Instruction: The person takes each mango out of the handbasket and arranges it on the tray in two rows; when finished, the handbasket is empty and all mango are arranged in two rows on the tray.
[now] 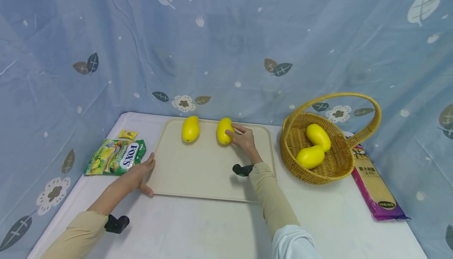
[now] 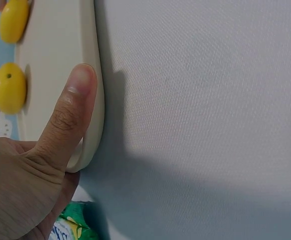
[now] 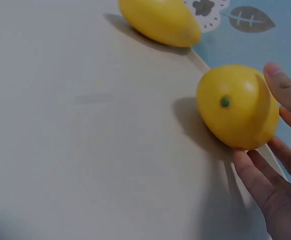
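Observation:
A yellow mango (image 1: 223, 131) with a small green stem spot lies near the back edge of a beige tray (image 1: 198, 172). My right hand (image 1: 244, 139) is at its right side, fingers spread and fingertips right at its skin in the right wrist view. A second mango (image 1: 191, 129) lies to its left on the tray. At the tray's front left corner is my left hand (image 1: 139, 175), its fingers extended along the left side. Its straight thumb (image 2: 68, 117) lies over the tray's rim in the left wrist view.
Right of the tray stands a wicker basket (image 1: 288, 153) with a tall handle, holding two mangoes (image 1: 310, 157). A purple-edged noodle packet (image 1: 376, 184) lies beyond it. On the left are a green FOX'S candy bag (image 1: 115, 157) and a small yellow wrapped candy (image 1: 127, 135). Blue patterned cloth (image 1: 233, 46) hangs behind.

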Tool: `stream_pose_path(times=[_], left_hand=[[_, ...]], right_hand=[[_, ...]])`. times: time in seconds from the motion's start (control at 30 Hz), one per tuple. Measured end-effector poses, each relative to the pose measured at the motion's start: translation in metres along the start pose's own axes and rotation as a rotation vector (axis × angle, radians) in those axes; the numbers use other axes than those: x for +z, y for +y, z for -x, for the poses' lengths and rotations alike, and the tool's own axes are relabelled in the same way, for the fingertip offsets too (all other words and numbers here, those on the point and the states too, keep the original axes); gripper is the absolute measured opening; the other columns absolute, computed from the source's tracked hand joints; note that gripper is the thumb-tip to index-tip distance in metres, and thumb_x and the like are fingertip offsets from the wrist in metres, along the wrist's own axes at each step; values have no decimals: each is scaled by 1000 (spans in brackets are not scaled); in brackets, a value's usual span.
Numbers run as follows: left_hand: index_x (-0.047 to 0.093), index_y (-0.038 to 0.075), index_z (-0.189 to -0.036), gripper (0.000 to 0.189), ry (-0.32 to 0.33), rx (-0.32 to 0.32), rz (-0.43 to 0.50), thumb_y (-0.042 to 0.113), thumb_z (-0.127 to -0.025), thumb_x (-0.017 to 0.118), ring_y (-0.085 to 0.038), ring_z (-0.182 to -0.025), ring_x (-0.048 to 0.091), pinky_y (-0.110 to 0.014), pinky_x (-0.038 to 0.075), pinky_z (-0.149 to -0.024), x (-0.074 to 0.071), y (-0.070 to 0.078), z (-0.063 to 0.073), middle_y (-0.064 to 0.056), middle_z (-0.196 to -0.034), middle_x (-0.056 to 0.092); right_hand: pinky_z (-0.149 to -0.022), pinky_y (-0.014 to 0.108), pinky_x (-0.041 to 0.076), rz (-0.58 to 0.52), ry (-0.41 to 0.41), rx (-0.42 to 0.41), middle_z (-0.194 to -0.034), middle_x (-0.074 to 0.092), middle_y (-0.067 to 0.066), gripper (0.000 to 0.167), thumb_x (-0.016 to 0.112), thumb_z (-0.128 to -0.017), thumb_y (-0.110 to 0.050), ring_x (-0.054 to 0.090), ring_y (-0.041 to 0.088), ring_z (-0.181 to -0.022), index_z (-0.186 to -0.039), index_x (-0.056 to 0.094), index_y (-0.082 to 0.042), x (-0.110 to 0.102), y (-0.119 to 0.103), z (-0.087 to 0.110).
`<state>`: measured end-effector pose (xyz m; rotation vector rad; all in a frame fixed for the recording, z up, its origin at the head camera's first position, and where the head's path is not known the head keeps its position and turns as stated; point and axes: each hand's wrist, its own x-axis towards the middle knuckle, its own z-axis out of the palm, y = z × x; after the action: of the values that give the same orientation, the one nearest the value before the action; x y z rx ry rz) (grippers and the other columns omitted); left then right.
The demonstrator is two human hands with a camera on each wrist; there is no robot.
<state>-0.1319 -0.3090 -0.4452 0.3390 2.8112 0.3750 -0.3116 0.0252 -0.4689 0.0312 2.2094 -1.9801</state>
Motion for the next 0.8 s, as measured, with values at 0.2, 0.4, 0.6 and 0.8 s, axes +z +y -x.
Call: stream_pose_path(times=[0.2, 0.4, 0.6, 0.8], left_hand=[[32, -24, -133, 119, -5, -9, 6, 36, -47, 90, -55, -128, 30, -57, 33, -106, 0, 0, 0, -41, -145, 14], [32, -24, -133, 117, -2, -7, 24, 33, -48, 90, -56, -128, 29, -58, 32, -106, 0, 1, 1, -41, -145, 15], [33, -24, -132, 117, 20, 2, 23, 33, -47, 89, -56, -128, 30, -57, 32, -106, 1, -1, 2, -41, -144, 16], [34, -25, -131, 117, 27, 18, 18, 35, -47, 89, -56, -127, 31, -57, 33, -106, 2, -2, 3, -43, -143, 17]], right_hand=[[-81, 29, 58, 12, -24, 23, -136, 55, 8, 51, 80, -79, -23, 62, 25, -112, -126, 64, -13, -2, -4, 0], [-91, 37, 55, 18, -124, -35, -140, 51, 11, 49, 73, -86, -19, 59, 29, -116, -132, 59, -8, -19, -9, 3], [-95, 36, 52, -41, -182, -44, -141, 50, 12, 51, 69, -89, -13, 56, 29, -120, -136, 53, -2, -40, -16, 9], [-99, 38, 49, -68, -214, -34, -141, 50, 14, 50, 67, -90, -9, 55, 27, -122, -137, 51, -1, -54, -27, 22]])
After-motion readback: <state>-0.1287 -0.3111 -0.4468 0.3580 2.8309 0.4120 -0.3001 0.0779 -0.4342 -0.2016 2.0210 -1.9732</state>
